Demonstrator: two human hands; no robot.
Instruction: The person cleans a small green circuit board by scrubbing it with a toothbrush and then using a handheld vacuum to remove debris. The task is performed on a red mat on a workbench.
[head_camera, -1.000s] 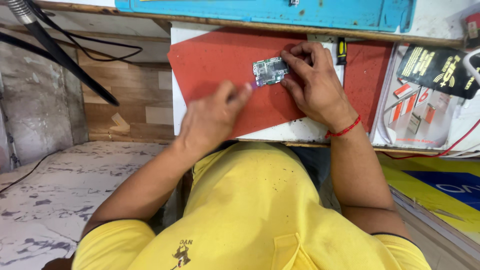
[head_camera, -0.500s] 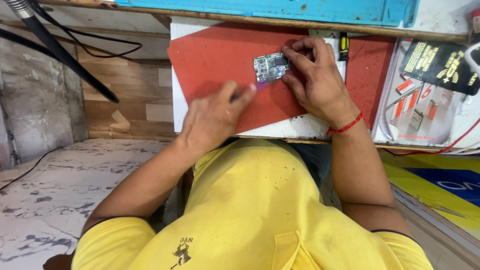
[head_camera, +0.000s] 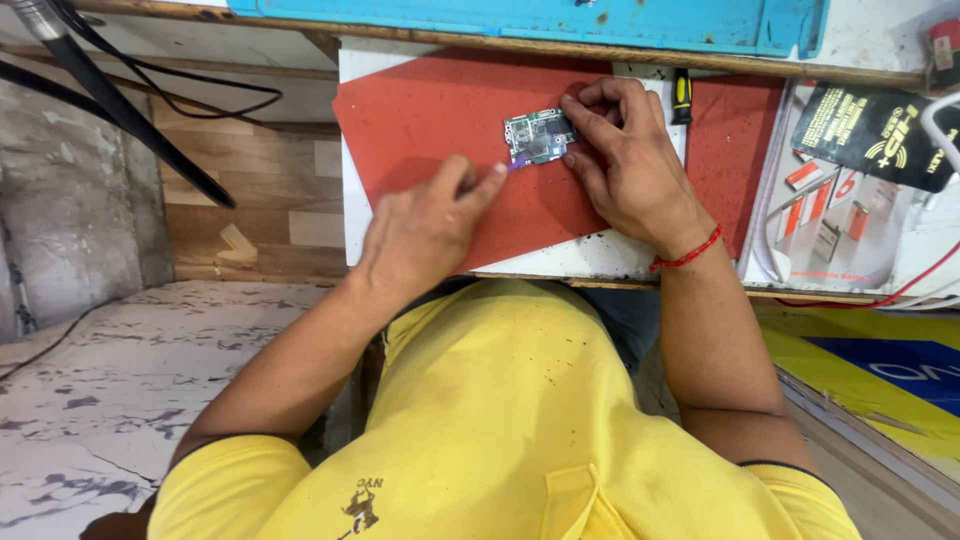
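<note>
A small green circuit board (head_camera: 539, 136) lies on the red mat (head_camera: 440, 110) toward the far edge of the desk (head_camera: 590, 258), its long axis running roughly left to right along that edge. The right hand (head_camera: 625, 165) is the nearer one: its fingertips pinch the board's right end and hold it flat against the mat. The left hand (head_camera: 425, 222) sits nearer the desk's front edge, below and left of the board, fingers curled together around a thin tool whose purple tip (head_camera: 512, 168) points up toward the board's lower left corner, just beside it; whether it touches cannot be made out. Nothing lies between tool tip and board. A yellow-handled screwdriver (head_camera: 680, 95) rests past the right hand near the far edge, and a tray of small red and white parts (head_camera: 835, 215) stands well apart at the desk's right side.
</note>
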